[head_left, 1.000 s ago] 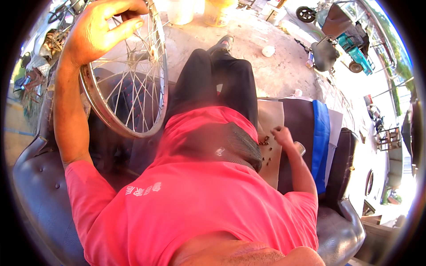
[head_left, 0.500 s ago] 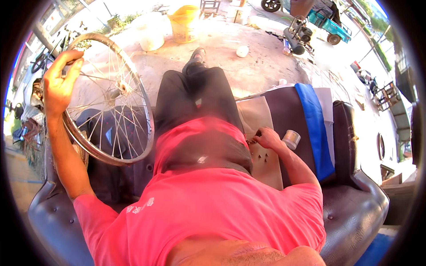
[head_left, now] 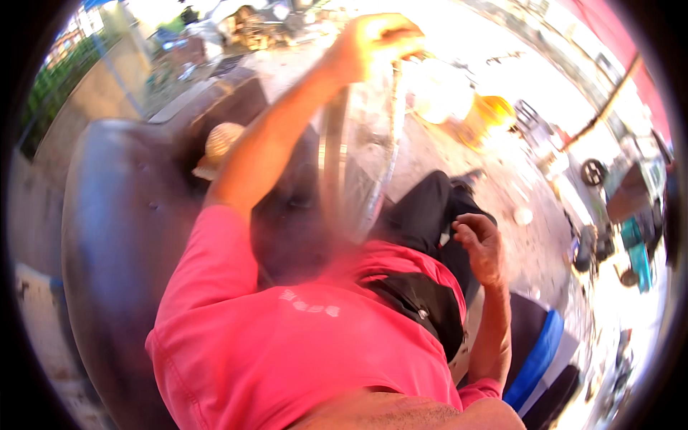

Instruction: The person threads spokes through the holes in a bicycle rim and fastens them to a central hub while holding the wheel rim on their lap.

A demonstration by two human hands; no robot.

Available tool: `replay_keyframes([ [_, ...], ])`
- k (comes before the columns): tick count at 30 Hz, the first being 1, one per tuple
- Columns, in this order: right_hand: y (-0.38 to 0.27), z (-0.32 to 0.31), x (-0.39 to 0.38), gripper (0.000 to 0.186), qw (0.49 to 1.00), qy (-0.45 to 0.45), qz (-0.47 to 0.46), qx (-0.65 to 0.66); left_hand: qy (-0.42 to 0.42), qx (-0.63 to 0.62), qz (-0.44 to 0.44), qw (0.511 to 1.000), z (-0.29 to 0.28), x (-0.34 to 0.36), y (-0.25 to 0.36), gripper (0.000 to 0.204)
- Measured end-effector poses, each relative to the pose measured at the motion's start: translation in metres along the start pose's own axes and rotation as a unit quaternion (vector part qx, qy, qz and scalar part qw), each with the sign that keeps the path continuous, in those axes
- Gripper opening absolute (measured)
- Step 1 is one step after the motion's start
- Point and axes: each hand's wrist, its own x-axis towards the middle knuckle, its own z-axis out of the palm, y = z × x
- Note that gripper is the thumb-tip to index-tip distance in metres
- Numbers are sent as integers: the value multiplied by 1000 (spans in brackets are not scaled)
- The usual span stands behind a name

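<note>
A bicycle wheel (head_left: 387,161) stands upright in front of my left side, seen nearly edge-on and smeared by motion. My left hand (head_left: 373,46) is raised and closed on the top of its rim, in bright glare. My right hand (head_left: 481,247) hangs over my right thigh, apart from the wheel. Its thumb and fingertips are drawn together; whatever small thing they may hold cannot be made out. I wear a black waist bag (head_left: 423,304) over a red shirt. My right forearm partly covers the seat beside me.
I sit on a dark sofa (head_left: 115,236). A tan, woven-looking thing (head_left: 221,147) lies beyond my left arm. Blue cloth (head_left: 537,355) is on the seat at my right. A yellow bucket (head_left: 487,118), a teal cart (head_left: 636,254) and machinery (head_left: 586,247) stand on the ground ahead.
My view has swung to the left. The wheel has turned from broadside to nearly edge-on, still in my left hand. My right hand has lifted off the seat's tan sheet, where small pieces lay.
</note>
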Motion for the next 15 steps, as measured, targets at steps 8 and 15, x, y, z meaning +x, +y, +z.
replay_keyframes([
  [8, -81, 153, 43, 39, 961, -205, -181, -44, 27, -85, -4, 996, -14, -7, -13, 29],
  [15, -85, 177, 63, 29, 950, -224, -197, -97, 61, -244, -49, 967, -13, 14, -19, 33],
])
